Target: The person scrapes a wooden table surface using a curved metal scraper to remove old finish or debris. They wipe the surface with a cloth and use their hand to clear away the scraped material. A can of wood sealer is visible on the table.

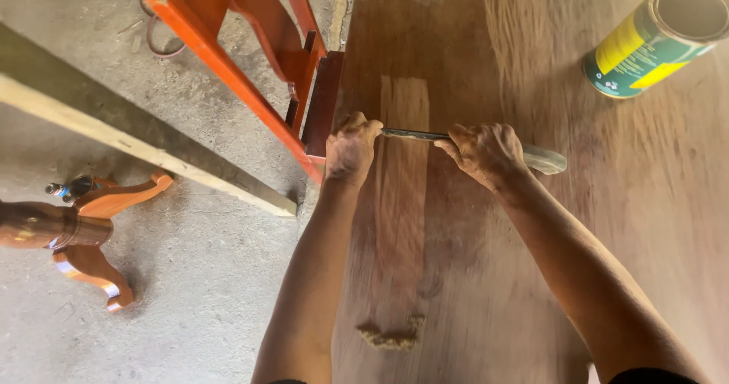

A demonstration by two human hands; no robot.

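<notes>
My left hand (351,148) and my right hand (484,153) both grip a long flat scraper tool (414,135) held crosswise on a reddish-brown wooden board (456,42). The tool's pale handle end (545,160) sticks out past my right hand. Just beyond the tool a lighter bare strip of wood (404,103) shows. The strip continues below the tool toward me. A small heap of scraped brown residue (391,336) lies on the board near my left forearm.
An open green and yellow tin can (654,42) lies tilted on the board at the far right. Orange-red varnished furniture parts (250,57) lean at the board's left edge. A pale plank (137,137) and a carved wooden leg piece (76,228) lie on the concrete floor.
</notes>
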